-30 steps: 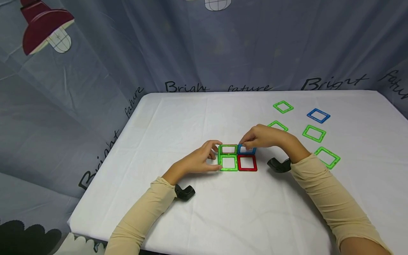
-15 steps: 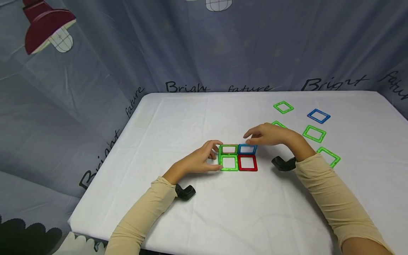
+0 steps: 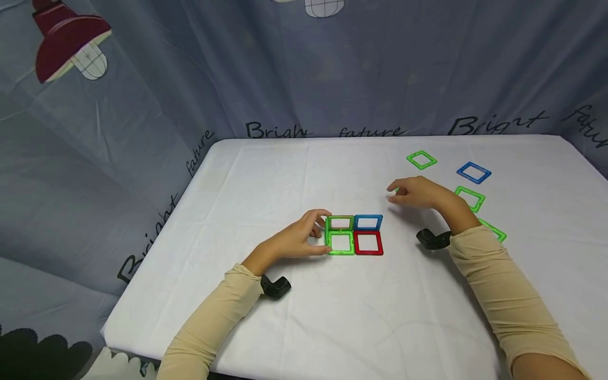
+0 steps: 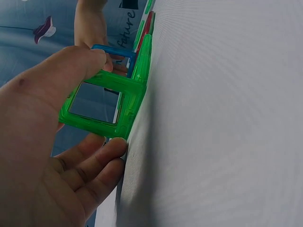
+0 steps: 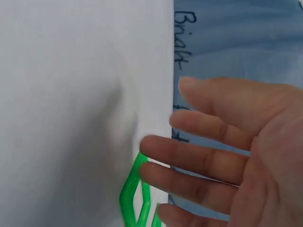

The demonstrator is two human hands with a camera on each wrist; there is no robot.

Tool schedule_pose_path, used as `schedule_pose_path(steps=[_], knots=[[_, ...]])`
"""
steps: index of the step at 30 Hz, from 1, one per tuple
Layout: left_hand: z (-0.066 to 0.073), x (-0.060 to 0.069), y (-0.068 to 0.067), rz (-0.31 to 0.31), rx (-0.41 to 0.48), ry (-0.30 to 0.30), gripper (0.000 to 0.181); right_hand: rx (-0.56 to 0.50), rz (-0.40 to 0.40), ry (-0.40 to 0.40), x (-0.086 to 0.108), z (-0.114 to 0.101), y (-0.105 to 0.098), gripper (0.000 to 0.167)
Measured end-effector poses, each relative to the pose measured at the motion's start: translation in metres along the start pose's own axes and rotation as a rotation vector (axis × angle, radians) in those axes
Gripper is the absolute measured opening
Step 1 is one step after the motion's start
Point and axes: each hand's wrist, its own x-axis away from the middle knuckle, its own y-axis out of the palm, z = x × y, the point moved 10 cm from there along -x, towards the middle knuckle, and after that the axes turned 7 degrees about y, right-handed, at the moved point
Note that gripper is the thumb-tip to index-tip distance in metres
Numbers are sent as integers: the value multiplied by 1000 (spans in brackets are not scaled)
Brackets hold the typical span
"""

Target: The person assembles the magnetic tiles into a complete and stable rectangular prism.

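My left hand [image 3: 299, 235] grips a green magnetic tile [image 4: 90, 126] standing upright, thumb along one edge and fingers at the opposite edge. This tile forms the left side of a small structure. A flat green tile and a flat red tile [image 3: 369, 253] lie side by side at its front. Behind them stand a green tile [image 3: 340, 216] and a blue tile [image 3: 368, 216]. Over to the right, my right hand [image 3: 418, 192] hovers with fingers extended and nothing held. Just below its fingertips is a loose green tile [image 5: 126, 203], mostly hidden in the head view.
More square tiles lie at the right: a green tile [image 3: 421, 152] at the back, a blue tile [image 3: 481, 180], another green tile [image 3: 480, 203] and one [image 3: 499, 232] partly behind the right sleeve. A printed curtain [image 3: 285, 79] hangs behind the white table [image 3: 266, 174].
My right hand has let go of the standing blue tile and moved right and back to above a loose green tile. The left hand stays in place at the structure.
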Motion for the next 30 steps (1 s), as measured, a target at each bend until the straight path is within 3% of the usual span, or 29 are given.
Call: schedule_pose_path(steps=[7,18,30], knots=[[1,0,0,2,-3,7,75,-10,42,86,-4,20,-4,46],[1,1,-1,7,-2,-7,74,83,50,269,-4,51,-5,66],[0,1,0,3,-2,2,74,50,32,307,-5,59,-1,75]])
